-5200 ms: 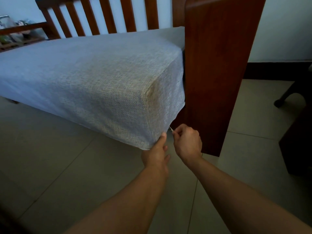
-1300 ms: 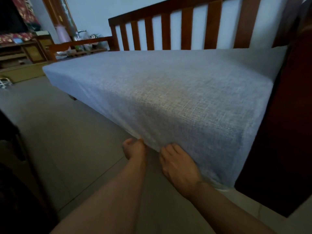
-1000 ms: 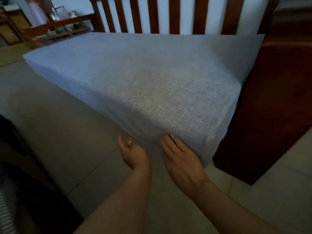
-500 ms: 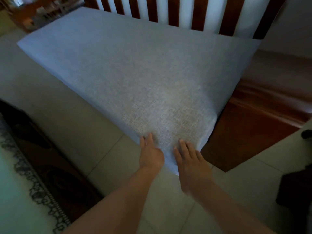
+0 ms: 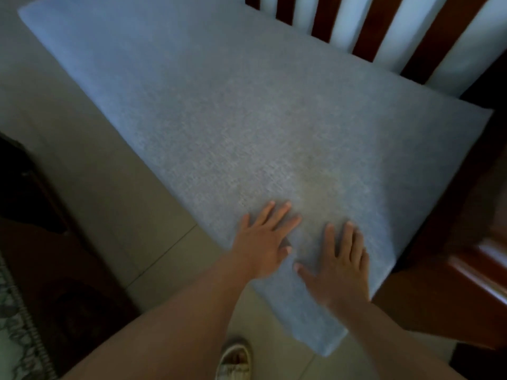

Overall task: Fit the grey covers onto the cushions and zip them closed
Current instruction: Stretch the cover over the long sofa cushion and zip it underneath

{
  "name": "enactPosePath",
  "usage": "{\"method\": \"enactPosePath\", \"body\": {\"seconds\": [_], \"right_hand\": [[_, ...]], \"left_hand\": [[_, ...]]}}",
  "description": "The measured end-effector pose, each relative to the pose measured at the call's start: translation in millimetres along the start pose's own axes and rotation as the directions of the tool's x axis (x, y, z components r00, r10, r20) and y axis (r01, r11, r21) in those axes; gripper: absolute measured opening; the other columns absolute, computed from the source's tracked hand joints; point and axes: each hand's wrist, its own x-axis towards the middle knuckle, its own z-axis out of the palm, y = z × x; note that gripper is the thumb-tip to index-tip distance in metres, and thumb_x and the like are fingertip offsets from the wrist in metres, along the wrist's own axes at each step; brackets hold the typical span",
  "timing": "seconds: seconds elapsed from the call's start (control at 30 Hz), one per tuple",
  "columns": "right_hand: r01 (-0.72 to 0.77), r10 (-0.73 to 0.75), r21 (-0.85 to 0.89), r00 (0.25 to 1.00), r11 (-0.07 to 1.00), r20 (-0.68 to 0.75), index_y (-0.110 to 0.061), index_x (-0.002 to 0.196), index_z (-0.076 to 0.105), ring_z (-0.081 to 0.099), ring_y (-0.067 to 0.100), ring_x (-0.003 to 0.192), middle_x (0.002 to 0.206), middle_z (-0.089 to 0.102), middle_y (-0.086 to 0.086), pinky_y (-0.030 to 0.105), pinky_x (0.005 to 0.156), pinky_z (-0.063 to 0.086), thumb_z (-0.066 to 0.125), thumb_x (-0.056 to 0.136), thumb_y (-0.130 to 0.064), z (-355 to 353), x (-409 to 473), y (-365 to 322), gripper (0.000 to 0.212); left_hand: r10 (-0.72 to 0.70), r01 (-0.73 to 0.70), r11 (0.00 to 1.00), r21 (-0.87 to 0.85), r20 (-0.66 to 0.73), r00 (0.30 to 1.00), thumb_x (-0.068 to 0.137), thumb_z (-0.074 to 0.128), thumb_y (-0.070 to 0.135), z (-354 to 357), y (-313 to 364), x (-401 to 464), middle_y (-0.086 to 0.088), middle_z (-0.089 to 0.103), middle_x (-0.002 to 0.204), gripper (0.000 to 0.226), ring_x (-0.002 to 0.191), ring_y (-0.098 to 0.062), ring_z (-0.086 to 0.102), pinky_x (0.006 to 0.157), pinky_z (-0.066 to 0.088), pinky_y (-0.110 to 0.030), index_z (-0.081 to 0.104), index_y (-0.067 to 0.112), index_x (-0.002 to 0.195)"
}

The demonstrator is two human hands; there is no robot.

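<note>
A long cushion in its grey woven cover (image 5: 233, 111) lies on a wooden sofa frame and fills most of the head view. Both palms lie flat on its top near the front right corner. My left hand (image 5: 264, 237) rests with fingers spread and straight, close to the front edge. My right hand (image 5: 340, 266) lies beside it, a little nearer the corner, fingers also straight. The cover looks smooth over the corner. No zip shows from this angle.
The sofa's slatted wooden backrest (image 5: 428, 34) rises behind the cushion and its dark wooden armrest (image 5: 466, 270) stands at the right. Beige floor tiles (image 5: 90, 149) lie in front. A patterned rug (image 5: 19, 325) sits lower left. My sandalled foot (image 5: 234, 360) shows below.
My hands left the zip at the cushion's lower corner, slid up its front face and now lie flat on top. The camera has risen and looks down on the cushion.
</note>
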Motion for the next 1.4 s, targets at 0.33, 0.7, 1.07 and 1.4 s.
{"method": "enactPosePath", "body": {"seconds": [0.33, 0.7, 1.07, 1.4], "right_hand": [[0.196, -0.197, -0.06, 0.98, 0.979, -0.007, -0.018, 0.143, 0.034, 0.018, 0.04, 0.136, 0.148, 0.028, 0.027, 0.056, 0.105, 0.005, 0.036, 0.065, -0.077, 3.3, 104.2, -115.6, 0.098], [0.162, -0.162, 0.023, 0.987, 0.987, 0.009, -0.019, 0.149, 0.016, 0.006, 0.033, 0.143, 0.157, 0.007, 0.018, 0.053, 0.112, 0.016, 0.043, 0.078, -0.06, -53.6, 184.8, -104.4, 0.087], [-0.11, 0.1, 0.084, 0.989, 0.99, 0.113, -0.036, 0.147, -0.012, -0.028, 0.034, 0.139, 0.148, -0.035, 0.015, 0.059, 0.111, -0.005, 0.048, 0.077, -0.072, -81.9, 267.3, -124.4, 0.099], [-0.119, 0.114, 0.104, 0.992, 0.987, 0.05, -0.046, 0.146, -0.004, -0.025, 0.033, 0.14, 0.153, -0.029, 0.008, 0.059, 0.11, -0.007, 0.045, 0.085, -0.063, -71.8, 350.5, -303.1, 0.08]], "left_hand": [[-0.382, 0.387, 0.921, -0.056, 0.075, 0.921, 0.093, 0.029, 0.059, -60.8, -160.6, 49.5, 0.008, -0.025, 0.154, 0.068, 0.143, -0.018, -0.018, 0.113, 0.011, -0.054, -0.009, 0.042, 0.146], [-0.449, 0.455, 0.889, -0.049, 0.093, 0.888, 0.092, 0.036, 0.057, -98.7, -151.2, 117.6, -0.001, -0.023, 0.155, 0.075, 0.144, -0.028, -0.013, 0.112, 0.017, -0.054, -0.006, 0.033, 0.149], [-0.186, 0.186, 0.982, 0.017, 0.148, 0.971, 0.093, 0.027, 0.06, -114.6, -178.9, 194.7, 0.016, -0.029, 0.151, 0.066, 0.141, -0.015, -0.024, 0.111, -0.004, -0.06, -0.014, 0.046, 0.143], [-0.257, 0.258, 0.966, -0.015, 0.056, 0.965, 0.089, 0.025, 0.067, -163.9, -379.9, 226.1, 0.014, -0.026, 0.153, 0.071, 0.142, -0.014, -0.022, 0.111, -0.005, -0.057, -0.014, 0.045, 0.144]]}}
